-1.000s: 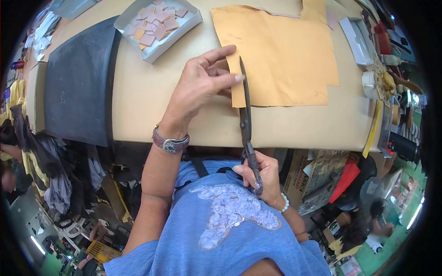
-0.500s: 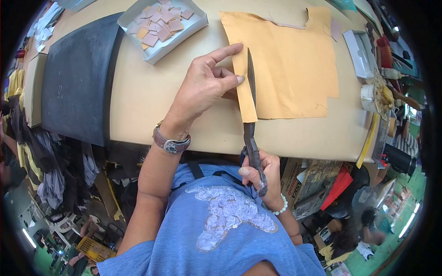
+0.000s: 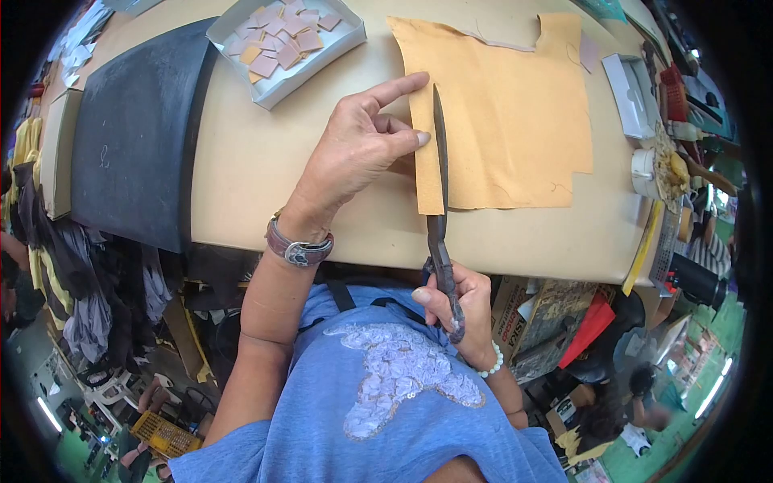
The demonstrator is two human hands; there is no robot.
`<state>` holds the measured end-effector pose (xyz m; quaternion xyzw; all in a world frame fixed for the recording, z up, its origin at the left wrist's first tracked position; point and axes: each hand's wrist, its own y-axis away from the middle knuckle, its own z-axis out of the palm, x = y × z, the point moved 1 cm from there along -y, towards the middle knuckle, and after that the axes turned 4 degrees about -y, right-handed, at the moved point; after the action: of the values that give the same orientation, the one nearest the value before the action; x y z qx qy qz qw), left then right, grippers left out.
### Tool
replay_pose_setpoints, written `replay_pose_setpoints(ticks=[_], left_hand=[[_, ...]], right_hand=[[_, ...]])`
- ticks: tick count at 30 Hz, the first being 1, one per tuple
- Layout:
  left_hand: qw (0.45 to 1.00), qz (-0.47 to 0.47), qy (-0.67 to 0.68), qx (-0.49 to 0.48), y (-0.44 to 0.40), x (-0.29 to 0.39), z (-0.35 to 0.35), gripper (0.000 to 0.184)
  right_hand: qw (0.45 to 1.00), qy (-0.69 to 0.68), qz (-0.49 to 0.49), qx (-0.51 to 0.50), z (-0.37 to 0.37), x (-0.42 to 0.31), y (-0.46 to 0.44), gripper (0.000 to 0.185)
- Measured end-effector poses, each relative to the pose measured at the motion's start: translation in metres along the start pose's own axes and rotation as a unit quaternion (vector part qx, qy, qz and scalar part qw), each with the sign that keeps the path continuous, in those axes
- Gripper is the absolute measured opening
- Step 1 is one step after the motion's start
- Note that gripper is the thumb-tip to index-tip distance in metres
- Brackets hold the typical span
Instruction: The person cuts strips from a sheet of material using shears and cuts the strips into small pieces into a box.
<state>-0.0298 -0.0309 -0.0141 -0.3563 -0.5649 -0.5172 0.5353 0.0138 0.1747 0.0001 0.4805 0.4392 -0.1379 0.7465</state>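
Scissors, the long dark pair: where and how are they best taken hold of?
Probably by the handles, coming from the near side of the table, where the right grip holds them. The scissors' slim, pointed blades reach away from that side, along the yellow sheet, leaving the handles nearest.

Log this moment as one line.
left hand: touching strip | right hand: holding scissors | scissors: alongside strip | strip: joined to yellow sheet at far end

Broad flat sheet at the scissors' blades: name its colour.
The broad flat sheet is yellow-orange on its upward face; best seen in the head view.
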Motion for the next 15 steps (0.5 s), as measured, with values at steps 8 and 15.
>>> replay_pose_setpoints(ticks=[8,15], left_hand=[[0.998,-0.019,0.039,0.046,-0.006,0.010,0.001,0.050],[1.000,-0.006,0.029,0.009,-0.017,0.007,-0.010,0.053]], right_hand=[[1.000,0.017,0.002,0.009,0.001,0.005,0.000,0.028],[0.999,0.038,-0.024,-0.002,-0.002,0.002,0.001,0.026]])
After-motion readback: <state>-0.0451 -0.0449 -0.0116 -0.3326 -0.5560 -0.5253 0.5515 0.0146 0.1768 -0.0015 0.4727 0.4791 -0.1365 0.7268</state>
